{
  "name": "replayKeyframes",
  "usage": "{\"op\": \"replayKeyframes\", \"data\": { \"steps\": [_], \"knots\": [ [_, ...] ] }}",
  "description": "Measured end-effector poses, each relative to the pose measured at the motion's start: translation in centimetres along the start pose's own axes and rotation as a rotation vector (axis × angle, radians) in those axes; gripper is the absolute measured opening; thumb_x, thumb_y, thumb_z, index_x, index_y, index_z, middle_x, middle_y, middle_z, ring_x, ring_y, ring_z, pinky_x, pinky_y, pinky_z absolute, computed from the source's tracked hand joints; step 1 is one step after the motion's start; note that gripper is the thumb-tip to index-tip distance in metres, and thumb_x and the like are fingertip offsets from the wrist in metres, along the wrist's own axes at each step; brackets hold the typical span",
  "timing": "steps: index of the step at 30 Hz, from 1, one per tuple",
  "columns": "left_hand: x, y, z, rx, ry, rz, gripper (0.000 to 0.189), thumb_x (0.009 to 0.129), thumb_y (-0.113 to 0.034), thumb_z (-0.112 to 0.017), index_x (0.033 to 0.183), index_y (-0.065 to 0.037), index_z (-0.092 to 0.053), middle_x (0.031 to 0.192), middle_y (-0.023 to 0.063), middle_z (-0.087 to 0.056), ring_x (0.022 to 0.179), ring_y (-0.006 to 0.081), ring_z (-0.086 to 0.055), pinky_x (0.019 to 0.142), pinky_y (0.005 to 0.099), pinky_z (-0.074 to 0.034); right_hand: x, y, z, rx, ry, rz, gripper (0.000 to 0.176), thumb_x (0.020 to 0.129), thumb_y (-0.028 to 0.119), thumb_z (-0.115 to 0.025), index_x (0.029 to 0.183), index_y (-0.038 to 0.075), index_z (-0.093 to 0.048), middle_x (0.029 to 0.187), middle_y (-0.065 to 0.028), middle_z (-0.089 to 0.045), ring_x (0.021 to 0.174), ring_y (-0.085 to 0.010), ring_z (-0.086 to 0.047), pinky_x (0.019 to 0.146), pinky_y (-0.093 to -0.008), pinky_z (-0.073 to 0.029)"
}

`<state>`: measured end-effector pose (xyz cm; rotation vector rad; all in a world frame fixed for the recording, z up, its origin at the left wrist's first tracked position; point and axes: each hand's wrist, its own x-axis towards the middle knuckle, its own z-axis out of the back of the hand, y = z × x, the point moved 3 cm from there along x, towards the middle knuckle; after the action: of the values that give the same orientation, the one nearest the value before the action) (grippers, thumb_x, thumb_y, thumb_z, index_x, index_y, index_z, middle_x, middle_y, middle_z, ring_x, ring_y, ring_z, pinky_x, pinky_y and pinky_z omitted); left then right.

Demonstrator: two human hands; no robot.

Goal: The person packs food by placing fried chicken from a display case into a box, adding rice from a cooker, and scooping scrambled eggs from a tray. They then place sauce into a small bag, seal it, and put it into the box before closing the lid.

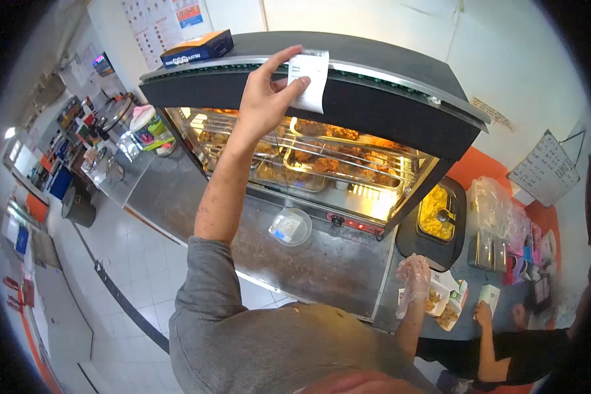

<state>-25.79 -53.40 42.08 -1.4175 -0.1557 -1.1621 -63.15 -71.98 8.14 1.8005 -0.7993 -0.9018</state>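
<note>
- Nearest, at about 4 o'clock, the right hand, in a clear plastic glove, hangs fingers-down over an open food box; I cannot tell whether it grips anything.
- Just beside that, a co-worker's hand holds a small white carton.
- At the centre, a round clear tub sits on the steel counter.
- At 3 o'clock is a black pan of yellow food.
- Toward 12 o'clock, the left hand pinches a receipt against the top front edge of the heated cabinet, above lit trays of fried chicken.
- By my reading, the receipt is at the edge but not yet let go, and the food box is part-filled and unclosed.
- Farthest, at 11 o'clock, a blue box lies on the cabinet roof.
</note>
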Motion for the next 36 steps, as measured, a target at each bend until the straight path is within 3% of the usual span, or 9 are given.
{"op": "replayKeyframes", "data": {
  "steps": [10, 15, 17, 19, 20, 22, 29, 32, 36],
  "knots": [
    [-0.5, 0.8, -0.6, 0.009, 0.326, 0.21, 0.049, 0.08, -0.016, -0.069, 0.123, 0.002, -0.054, 0.086, 0.0145, -0.069, 0.074, 0.0119, -0.066, 0.066, 0.0268, -0.052, -2.5, 0.9, -1.8, -0.029, -0.15, 0.077, 0.017, 0.088, 0.026, -0.059, 0.085, 0.01, -0.054, 0.07, -0.0028, -0.058, 0.061, -0.0143, -0.058, 0.052, -0.0258, -0.046],
    [0.0, 1.3, -1.8, 0.369, 0.209, -0.177, 0.059, 0.076, -0.027, -0.074, 0.122, 0.004, -0.053, 0.091, 0.0148, -0.065, 0.069, 0.0169, -0.065, 0.064, 0.0281, -0.052, -3.0, 0.2, -1.5, -0.042, -0.136, 0.058, 0.015, 0.087, 0.024, -0.061, 0.089, 0.011, -0.054, 0.075, -0.0049, -0.06, 0.061, -0.016, -0.059, 0.053, -0.028, -0.047],
    [-0.1, 1.5, -2.3, 0.429, 0.234, -0.15, 0.068, 0.072, -0.036, -0.076, 0.124, 0.002, -0.052, 0.099, 0.0172, -0.061, 0.077, 0.0206, -0.065, 0.069, 0.032, -0.052, -3.3, 0.1, -1.1, -0.07, -0.142, 0.052, 0.014, 0.087, 0.023, -0.06, 0.089, 0.011, -0.054, 0.074, -0.005, -0.06, 0.062, -0.0164, -0.059, 0.053, -0.0277, -0.047],
    [-0.6, 1.9, -2.8, 0.58, 0.106, -0.33, 0.073, 0.071, -0.041, -0.075, 0.126, -0.001, -0.05, 0.1, 0.0169, -0.059, 0.082, 0.0224, -0.063, 0.072, 0.0343, -0.052, -4.3, 0.2, -1.0, -0.025, -0.141, 0.065, 0.013, 0.088, 0.022, -0.059, 0.089, 0.01, -0.054, 0.074, -0.0053, -0.06, 0.062, -0.0164, -0.058, 0.053, -0.0275, -0.047],
    [-1.2, 1.0, -2.7, 0.611, 0.174, -0.167, 0.077, 0.071, -0.046, -0.074, 0.129, -0.004, -0.047, 0.101, 0.0156, -0.056, 0.087, 0.0245, -0.06, 0.076, 0.037, -0.05, -4.6, 0.4, -0.8, 0.023, -0.135, 0.079, 0.012, 0.088, 0.021, -0.058, 0.089, 0.01, -0.054, 0.074, -0.0055, -0.059, 0.062, -0.0164, -0.058, 0.054, -0.0274, -0.047],
    [-2.4, 0.4, -1.6, 0.651, 0.06, -0.195, 0.077, 0.07, -0.048, -0.074, 0.129, -0.005, -0.047, 0.101, 0.0145, -0.055, 0.088, 0.0247, -0.058, 0.075, 0.037, -0.05, -4.6, -0.4, 0.5, 0.01, -0.142, 0.078, 0.013, 0.089, 0.022, -0.057, 0.09, 0.009, -0.054, 0.072, -0.0055, -0.059, 0.061, -0.0162, -0.058, 0.052, -0.0275, -0.047],
    [0.4, 4.0, 15.0, 1.085, -0.515, -0.271, 0.056, 0.078, -0.036, -0.07, 0.123, -0.007, -0.051, 0.113, 0.0169, -0.054, 0.105, 0.035, -0.05, 0.093, 0.0434, -0.039, -6.4, -0.2, 1.3, -0.2, -0.215, -0.027, 0.02, 0.087, 0.029, -0.062, 0.085, 0.01, -0.053, 0.069, -0.0043, -0.058, 0.058, -0.0139, -0.057, 0.048, -0.0255, -0.044],
    [4.3, 11.1, 26.3, 1.171, -0.549, -0.134, 0.054, 0.077, -0.033, -0.067, 0.125, -0.014, -0.051, 0.117, 0.0153, -0.054, 0.111, 0.0353, -0.049, 0.092, 0.0439, -0.042, -6.8, 0.1, 0.0, -0.238, -0.209, -0.031, 0.019, 0.087, 0.027, -0.061, 0.084, 0.011, -0.053, 0.068, -0.004, -0.058, 0.058, -0.0131, -0.056, 0.049, -0.0257, -0.044],
    [9.4, 15.8, 32.5, 1.006, -0.22, -0.156, 0.05, 0.08, -0.029, -0.062, 0.127, -0.014, -0.051, 0.123, 0.0183, -0.053, 0.116, 0.0362, -0.048, 0.097, 0.041, -0.039, -5.7, -1.1, -1.9, -0.172, -0.236, 0.065, 0.017, 0.088, 0.025, -0.06, 0.087, 0.01, -0.053, 0.068, -0.0036, -0.057, 0.058, -0.013, -0.056, 0.049, -0.0258, -0.044]
  ]
}}
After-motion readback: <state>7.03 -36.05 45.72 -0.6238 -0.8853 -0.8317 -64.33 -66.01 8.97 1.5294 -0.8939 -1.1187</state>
